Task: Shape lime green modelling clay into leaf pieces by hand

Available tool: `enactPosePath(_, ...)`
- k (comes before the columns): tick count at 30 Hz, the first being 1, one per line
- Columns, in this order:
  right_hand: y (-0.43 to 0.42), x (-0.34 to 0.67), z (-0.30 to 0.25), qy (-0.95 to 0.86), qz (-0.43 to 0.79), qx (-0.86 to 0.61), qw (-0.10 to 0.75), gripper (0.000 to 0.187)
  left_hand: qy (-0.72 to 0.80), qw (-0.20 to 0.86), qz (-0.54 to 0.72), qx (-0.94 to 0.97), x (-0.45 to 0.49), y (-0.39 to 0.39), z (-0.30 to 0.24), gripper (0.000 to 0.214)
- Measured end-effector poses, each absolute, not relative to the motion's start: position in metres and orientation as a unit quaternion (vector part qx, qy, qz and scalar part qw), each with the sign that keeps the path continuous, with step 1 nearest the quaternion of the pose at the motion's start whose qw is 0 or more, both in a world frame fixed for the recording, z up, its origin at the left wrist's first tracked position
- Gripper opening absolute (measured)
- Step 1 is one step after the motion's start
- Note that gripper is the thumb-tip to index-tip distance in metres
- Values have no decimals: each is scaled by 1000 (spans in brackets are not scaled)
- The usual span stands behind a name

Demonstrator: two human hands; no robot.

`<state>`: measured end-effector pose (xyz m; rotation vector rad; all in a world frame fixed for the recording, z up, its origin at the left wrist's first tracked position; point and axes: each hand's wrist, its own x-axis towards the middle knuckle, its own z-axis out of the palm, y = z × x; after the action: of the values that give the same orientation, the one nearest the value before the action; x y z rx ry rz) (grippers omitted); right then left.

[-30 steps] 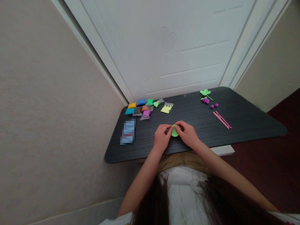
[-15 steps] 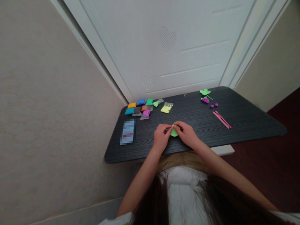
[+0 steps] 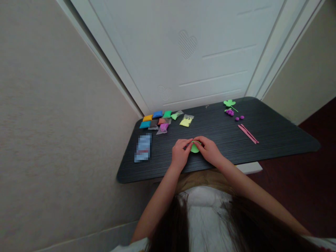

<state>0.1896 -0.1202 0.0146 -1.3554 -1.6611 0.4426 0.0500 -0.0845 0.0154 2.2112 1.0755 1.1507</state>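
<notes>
A flat, rounded piece of light green clay is held between my two hands, close to the table's front edge. My left hand pinches its upper left side with thumb and fingertips. From the other side my right hand pinches the upper right part, the thumb lying over the clay. The fingertips of both hands nearly meet at the top of the piece and hide that edge.
The dark table bears several bagged clays, a yellow bag among them, and a blurred phone-like rectangle. Toward the right lie a green clay leaf, purple clay balls and pink modelling tools. A white door stands behind.
Hardly anything differs: both hands keep their pinch on the green clay, with only a tiny shift of the fingers. The things on the table lie where they were.
</notes>
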Motion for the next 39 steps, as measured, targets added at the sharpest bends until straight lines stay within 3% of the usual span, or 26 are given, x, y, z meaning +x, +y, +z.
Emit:
enactPosePath(10, -121, 188, 14, -635, 216, -562, 484, 23, 400, 199, 415, 792, 51, -88, 21, 15)
enactPosePath(17, -122, 188, 15, -652, 195, -581, 447, 27, 415, 194, 432, 777, 51, -88, 21, 13)
enactPosePath(39, -123, 188, 15, -658, 172, -606, 413, 18, 413, 155, 419, 794, 54, -88, 18, 18)
